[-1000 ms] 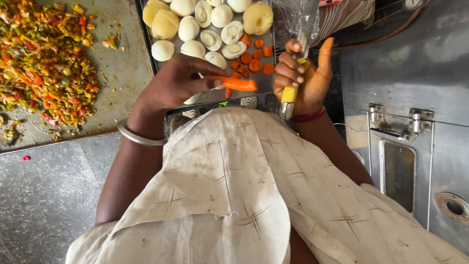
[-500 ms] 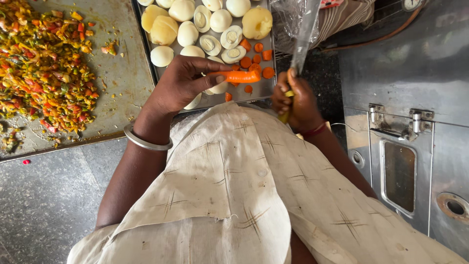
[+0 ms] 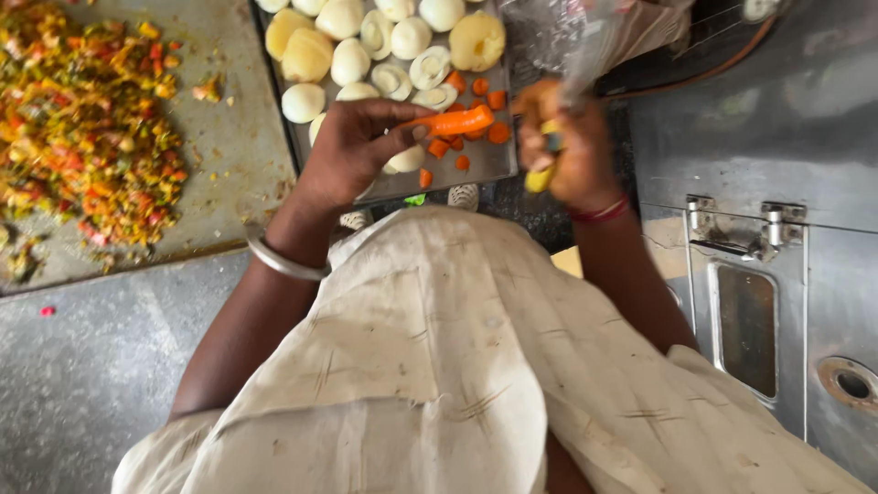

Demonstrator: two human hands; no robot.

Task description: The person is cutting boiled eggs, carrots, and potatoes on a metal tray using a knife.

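Here the metal tray [image 3: 494, 165] fills the middle, its near edge against the cloth-covered lap, peeled onions [image 3: 352, 59] crowding its far half. Over its near right corner the left hand [image 3: 361, 151] pinches 1 carrot [image 3: 453, 121]. The right hand [image 3: 562, 151], just beside, is clenched around a yellow-handled knife [image 3: 541, 174].

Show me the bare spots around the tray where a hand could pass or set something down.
Bare grey floor lies below the chopped vegetable pile. A bare strip of metal sheet runs between that pile and the tray. The tray is crowded: eggs, carrot slices, both hands.
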